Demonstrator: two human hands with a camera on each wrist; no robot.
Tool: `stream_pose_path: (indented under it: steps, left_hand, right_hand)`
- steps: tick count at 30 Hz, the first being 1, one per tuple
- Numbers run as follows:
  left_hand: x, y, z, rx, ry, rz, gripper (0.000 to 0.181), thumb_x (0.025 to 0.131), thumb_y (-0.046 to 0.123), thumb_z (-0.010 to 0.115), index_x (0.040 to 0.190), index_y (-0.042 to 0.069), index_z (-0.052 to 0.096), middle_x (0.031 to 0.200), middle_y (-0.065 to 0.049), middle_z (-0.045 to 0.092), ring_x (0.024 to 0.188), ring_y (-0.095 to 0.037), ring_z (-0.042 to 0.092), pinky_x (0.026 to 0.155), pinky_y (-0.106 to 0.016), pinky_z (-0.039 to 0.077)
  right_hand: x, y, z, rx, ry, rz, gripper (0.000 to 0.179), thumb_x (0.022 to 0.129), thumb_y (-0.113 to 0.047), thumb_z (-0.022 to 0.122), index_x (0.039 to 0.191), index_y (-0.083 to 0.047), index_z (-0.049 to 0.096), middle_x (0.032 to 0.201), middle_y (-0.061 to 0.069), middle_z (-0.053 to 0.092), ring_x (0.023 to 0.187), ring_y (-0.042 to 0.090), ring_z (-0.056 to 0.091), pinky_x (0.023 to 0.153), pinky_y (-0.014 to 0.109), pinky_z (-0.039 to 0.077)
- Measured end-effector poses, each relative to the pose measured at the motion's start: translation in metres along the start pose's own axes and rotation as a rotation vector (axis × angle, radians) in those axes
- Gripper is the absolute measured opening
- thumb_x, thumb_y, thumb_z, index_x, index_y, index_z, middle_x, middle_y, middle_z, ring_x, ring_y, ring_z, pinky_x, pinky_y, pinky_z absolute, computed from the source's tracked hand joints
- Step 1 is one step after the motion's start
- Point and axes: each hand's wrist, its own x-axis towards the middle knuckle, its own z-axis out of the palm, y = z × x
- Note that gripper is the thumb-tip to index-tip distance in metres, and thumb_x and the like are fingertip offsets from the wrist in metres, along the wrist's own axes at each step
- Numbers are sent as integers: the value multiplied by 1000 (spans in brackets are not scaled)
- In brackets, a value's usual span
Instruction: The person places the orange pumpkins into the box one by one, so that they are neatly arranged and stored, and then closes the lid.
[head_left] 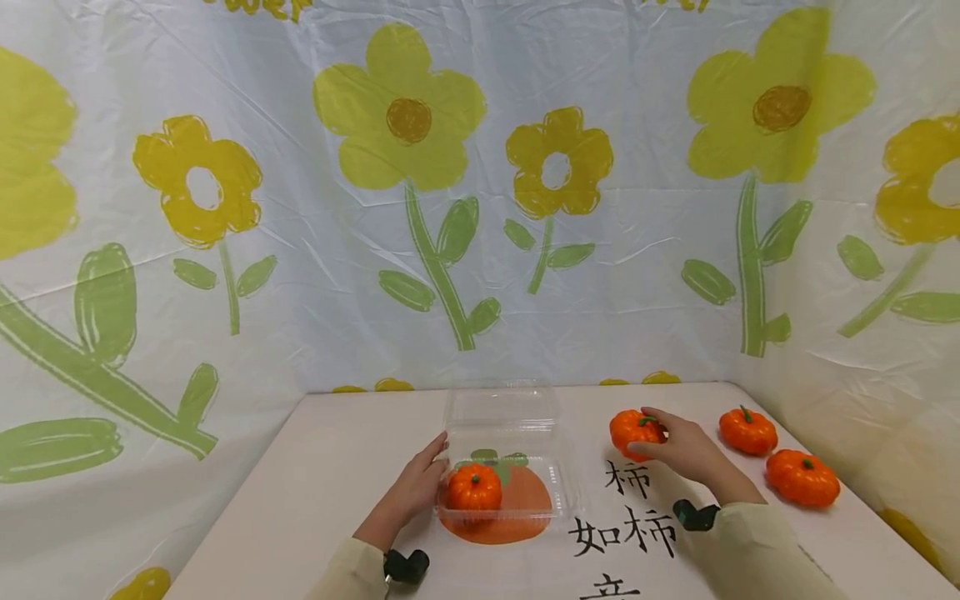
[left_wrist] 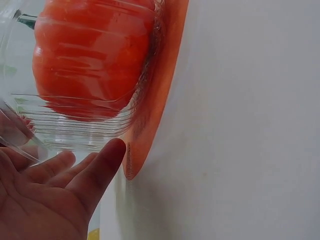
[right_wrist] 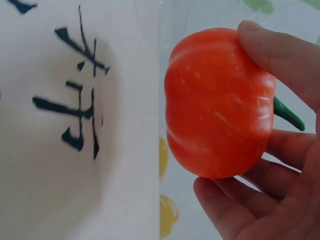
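Observation:
A clear plastic clamshell box [head_left: 564, 492] stands with its lid [head_left: 501, 407] raised at the back. Inside, on the left, sits an orange toy pumpkin [head_left: 474, 487]; its ribbed side shows through the plastic in the left wrist view. My left hand [head_left: 418, 482] rests against the box's left wall, fingers extended in the left wrist view. Above the table, right of the box, my right hand [head_left: 686, 450] grips another pumpkin [right_wrist: 220, 105] between thumb and fingers. That pumpkin's green stem [right_wrist: 288, 114] points toward the palm.
Two more orange pumpkins, one farther back [head_left: 747, 431] and one nearer [head_left: 802, 478], lie by the table's right edge. The white table mat [head_left: 300, 500] bears black characters and an orange fruit print partly under the box. Flower-printed curtains [head_left: 637, 250] surround the table.

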Motion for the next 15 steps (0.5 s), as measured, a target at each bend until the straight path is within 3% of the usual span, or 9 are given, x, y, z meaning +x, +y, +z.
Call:
stream_pose_path:
  steps: [15]
  left_hand:
    - [-1, 2, -2, 11, 1, 15, 54, 101, 21, 38, 154, 14, 28, 152, -14, 41, 143, -41, 31, 113, -64, 25]
  right_hand:
    - [-5, -35, -1, 61, -21, -112, 84, 81, -55, 69, 145, -7, 42, 138, 24, 52, 119, 38, 55, 94, 58, 49]
